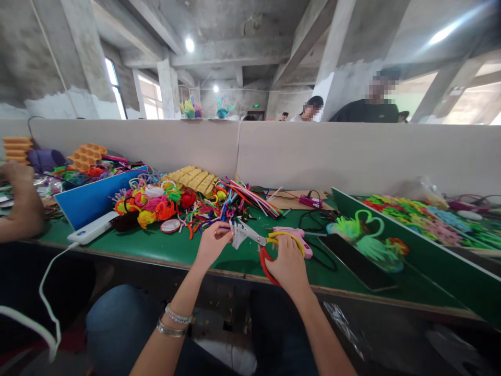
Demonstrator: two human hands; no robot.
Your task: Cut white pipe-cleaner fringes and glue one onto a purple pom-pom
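Note:
My left hand [216,240] is closed, pinching some white strips [238,237] that look like pipe cleaners; the detail is blurred. In my right hand [288,263] is a pair of scissors [260,239] with one yellow and one red handle loop. Its blades are spread and point left, at the white strips. Just behind my right hand a pink glue gun [306,245] lies on the green table. Beyond my left hand spreads a pile of colourful pipe cleaners [219,211].
A black phone [358,261] lies to the right, near green fuzzy swan shapes [368,235]. Blue [102,193] and green [410,250] divider boards stand on either side. A white power strip [94,228] is at left. A co-worker's arm [23,203] reaches in at far left.

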